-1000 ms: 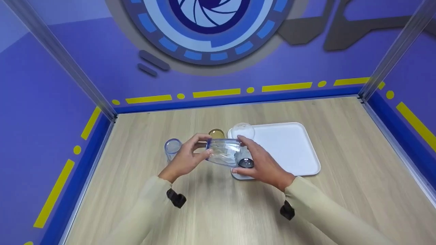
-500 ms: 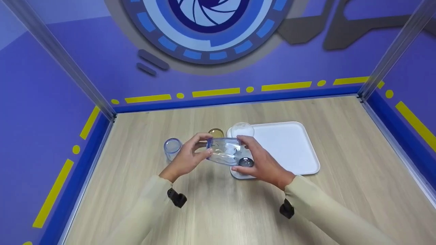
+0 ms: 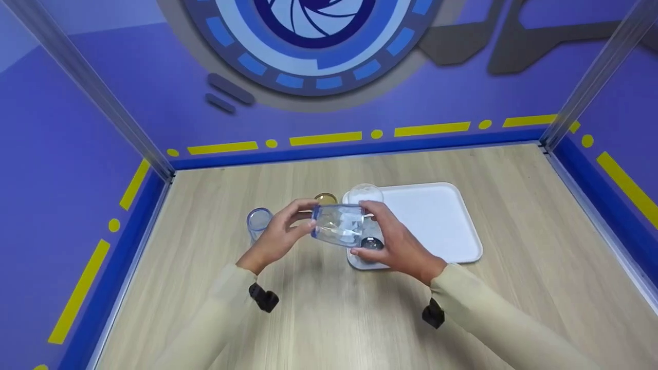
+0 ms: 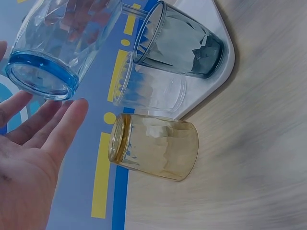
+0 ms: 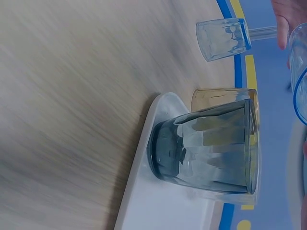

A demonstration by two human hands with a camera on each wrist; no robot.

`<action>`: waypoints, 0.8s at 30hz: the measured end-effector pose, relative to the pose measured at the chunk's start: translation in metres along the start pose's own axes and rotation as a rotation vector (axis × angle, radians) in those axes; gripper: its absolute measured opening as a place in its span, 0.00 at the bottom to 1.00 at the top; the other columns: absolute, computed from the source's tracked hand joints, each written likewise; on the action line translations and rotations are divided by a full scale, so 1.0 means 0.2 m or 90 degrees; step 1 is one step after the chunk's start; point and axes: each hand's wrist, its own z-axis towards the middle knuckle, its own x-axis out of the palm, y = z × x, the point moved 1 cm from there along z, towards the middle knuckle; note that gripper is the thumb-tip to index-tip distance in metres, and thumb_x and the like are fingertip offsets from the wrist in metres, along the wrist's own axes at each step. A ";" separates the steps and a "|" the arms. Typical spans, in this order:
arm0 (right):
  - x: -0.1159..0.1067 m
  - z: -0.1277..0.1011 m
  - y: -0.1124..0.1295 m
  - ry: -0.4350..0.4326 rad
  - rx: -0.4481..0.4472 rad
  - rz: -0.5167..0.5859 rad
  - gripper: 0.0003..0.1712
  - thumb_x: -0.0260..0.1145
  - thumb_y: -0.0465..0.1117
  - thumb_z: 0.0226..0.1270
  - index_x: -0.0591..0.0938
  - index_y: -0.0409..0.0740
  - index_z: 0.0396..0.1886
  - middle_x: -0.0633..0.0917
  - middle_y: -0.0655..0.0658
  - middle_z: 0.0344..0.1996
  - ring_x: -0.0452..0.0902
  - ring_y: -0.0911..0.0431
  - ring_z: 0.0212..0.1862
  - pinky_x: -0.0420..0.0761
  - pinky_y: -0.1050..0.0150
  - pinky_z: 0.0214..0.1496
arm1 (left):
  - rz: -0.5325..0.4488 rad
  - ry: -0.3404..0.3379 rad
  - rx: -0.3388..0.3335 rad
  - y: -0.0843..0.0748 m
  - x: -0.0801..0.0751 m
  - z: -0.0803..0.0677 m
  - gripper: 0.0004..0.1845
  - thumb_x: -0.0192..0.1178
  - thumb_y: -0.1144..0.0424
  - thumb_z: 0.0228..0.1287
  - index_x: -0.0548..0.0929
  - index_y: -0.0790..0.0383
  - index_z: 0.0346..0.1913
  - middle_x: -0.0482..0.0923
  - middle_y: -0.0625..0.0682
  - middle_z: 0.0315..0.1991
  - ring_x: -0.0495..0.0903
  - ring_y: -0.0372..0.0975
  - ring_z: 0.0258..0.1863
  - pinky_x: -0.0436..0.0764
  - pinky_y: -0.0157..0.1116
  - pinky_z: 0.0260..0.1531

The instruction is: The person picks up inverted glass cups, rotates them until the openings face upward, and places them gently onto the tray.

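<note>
Meanwhile, seen from the head camera, both hands hold a blue-rimmed clear glass (image 3: pixel 338 229) tipped on its side above the wooden table (image 3: pixel 318 318), just left of the white tray (image 3: pixel 437 221). The left hand (image 3: pixel 277 236) cups the rim end, fingers curved about it; the right hand (image 3: pixel 398 244) grips the base end, fingers wrapped over the top. Against the pictures from a second ago, the glass sits slightly higher and a touch further from the camera, and the hands have barely shifted around it (a slow lift or turn, by the look of it, not a set-down). The glass is still in the air between the two hands and on neither tray nor table. A second blue-rimmed glass (image 3: pixel 258 221) stands on the table to the left, well apart from the tray.

From the left wrist, the held glass's blue rim fills the upper left, with the left hand's fingers (image 4: pixel 57 129) nearly straight beside it; no clasp shows in this view. Beyond stand an amber glass (image 4: pixel 153 146) on the wood just off the tray's corner, a clear glass (image 4: pixel 151 88) and a grey glass (image 4: pixel 180 40) on the tray.

From the right wrist, the grey glass (image 5: pixel 206 148) stands at the tray's near corner, the amber one (image 5: pixel 216 98) behind it on the table, the second blue-rimmed glass farther off.
</note>
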 end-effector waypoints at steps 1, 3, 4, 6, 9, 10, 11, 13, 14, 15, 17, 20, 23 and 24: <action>0.00 0.00 0.00 -0.001 0.001 0.001 0.51 0.71 0.62 0.54 0.58 0.51 0.72 0.69 0.53 0.64 0.71 0.62 0.57 0.79 0.56 0.61 | -0.003 -0.002 0.000 0.00 0.00 0.00 0.23 0.55 0.58 0.71 0.69 0.55 0.67 0.71 0.51 0.64 0.72 0.45 0.65 0.76 0.44 0.62; -0.01 0.00 0.00 -0.003 0.008 0.001 0.51 0.71 0.61 0.54 0.58 0.52 0.72 0.69 0.53 0.64 0.71 0.62 0.57 0.79 0.56 0.61 | -0.011 -0.006 -0.002 0.00 -0.01 0.00 0.23 0.55 0.58 0.71 0.69 0.56 0.66 0.71 0.51 0.64 0.72 0.45 0.64 0.77 0.43 0.60; -0.01 0.00 0.00 -0.006 0.011 0.002 0.51 0.72 0.61 0.53 0.58 0.52 0.72 0.69 0.53 0.64 0.71 0.62 0.57 0.79 0.56 0.61 | -0.014 -0.007 -0.004 0.00 -0.01 0.00 0.23 0.55 0.57 0.71 0.69 0.55 0.66 0.72 0.51 0.63 0.72 0.45 0.64 0.78 0.42 0.60; -0.01 0.00 0.01 -0.009 0.014 0.002 0.51 0.73 0.59 0.53 0.58 0.53 0.72 0.69 0.52 0.63 0.71 0.61 0.57 0.79 0.55 0.61 | -0.017 -0.007 -0.007 0.01 -0.01 0.00 0.23 0.55 0.57 0.71 0.70 0.54 0.66 0.72 0.51 0.63 0.72 0.45 0.64 0.79 0.41 0.59; -0.02 0.00 0.01 -0.010 0.020 -0.002 0.52 0.74 0.58 0.52 0.57 0.55 0.72 0.69 0.52 0.64 0.70 0.60 0.58 0.78 0.55 0.62 | -0.016 -0.011 -0.011 0.01 -0.01 0.00 0.21 0.55 0.56 0.71 0.70 0.51 0.65 0.72 0.49 0.62 0.72 0.43 0.64 0.79 0.40 0.59; -0.02 0.00 0.01 -0.010 0.021 -0.003 0.52 0.74 0.58 0.52 0.57 0.55 0.72 0.68 0.52 0.64 0.70 0.60 0.58 0.78 0.55 0.62 | -0.015 -0.014 -0.011 0.01 -0.01 0.00 0.21 0.55 0.56 0.71 0.71 0.51 0.65 0.72 0.49 0.62 0.72 0.43 0.64 0.78 0.40 0.60; -0.02 0.00 0.01 -0.011 0.021 -0.004 0.52 0.74 0.58 0.52 0.57 0.54 0.72 0.68 0.51 0.64 0.70 0.59 0.59 0.78 0.55 0.62 | -0.014 -0.016 -0.012 0.01 -0.01 -0.01 0.21 0.55 0.56 0.71 0.71 0.51 0.65 0.73 0.50 0.62 0.72 0.44 0.64 0.78 0.40 0.60; -0.02 0.00 0.01 -0.014 0.024 -0.007 0.52 0.74 0.58 0.52 0.56 0.56 0.72 0.68 0.51 0.64 0.70 0.59 0.59 0.77 0.54 0.63 | -0.017 -0.022 -0.013 0.01 -0.02 -0.01 0.21 0.55 0.56 0.71 0.71 0.53 0.64 0.73 0.51 0.62 0.72 0.45 0.64 0.78 0.41 0.60; -0.02 0.00 0.01 -0.016 0.025 -0.010 0.52 0.74 0.58 0.52 0.56 0.55 0.72 0.68 0.50 0.65 0.70 0.58 0.60 0.77 0.54 0.63 | -0.018 -0.026 -0.014 0.02 -0.03 -0.01 0.21 0.55 0.57 0.71 0.71 0.54 0.64 0.73 0.52 0.62 0.72 0.46 0.64 0.78 0.41 0.60; -0.03 0.00 0.01 -0.019 0.025 -0.009 0.52 0.75 0.57 0.52 0.57 0.55 0.72 0.69 0.50 0.64 0.70 0.58 0.60 0.77 0.54 0.64 | -0.019 -0.028 -0.014 0.02 -0.03 -0.01 0.21 0.55 0.57 0.71 0.71 0.55 0.64 0.73 0.53 0.62 0.72 0.47 0.64 0.78 0.41 0.60; -0.03 0.00 0.00 -0.026 0.023 -0.009 0.52 0.75 0.57 0.52 0.57 0.54 0.72 0.69 0.50 0.64 0.70 0.58 0.60 0.77 0.54 0.64 | -0.021 -0.033 -0.015 0.02 -0.04 -0.01 0.21 0.55 0.57 0.71 0.71 0.57 0.64 0.72 0.55 0.63 0.72 0.49 0.64 0.78 0.40 0.60; -0.04 0.00 -0.01 -0.036 0.018 -0.007 0.52 0.76 0.57 0.51 0.58 0.54 0.72 0.69 0.50 0.63 0.69 0.59 0.60 0.77 0.54 0.64 | -0.012 -0.042 -0.018 0.03 -0.05 -0.01 0.21 0.55 0.58 0.72 0.71 0.59 0.64 0.71 0.57 0.63 0.72 0.48 0.64 0.78 0.39 0.59; -0.05 0.00 -0.01 -0.040 0.020 -0.002 0.52 0.75 0.57 0.51 0.59 0.53 0.72 0.69 0.50 0.63 0.69 0.60 0.60 0.77 0.54 0.63 | 0.002 -0.049 -0.020 0.01 -0.06 -0.02 0.21 0.54 0.59 0.72 0.70 0.60 0.65 0.71 0.58 0.63 0.72 0.49 0.64 0.78 0.38 0.59; -0.05 0.00 -0.01 -0.040 0.022 0.000 0.52 0.76 0.57 0.51 0.60 0.52 0.72 0.70 0.50 0.63 0.69 0.59 0.60 0.77 0.53 0.63 | 0.008 -0.053 -0.023 -0.01 -0.07 -0.03 0.21 0.54 0.59 0.72 0.70 0.61 0.64 0.72 0.58 0.63 0.72 0.50 0.64 0.78 0.37 0.59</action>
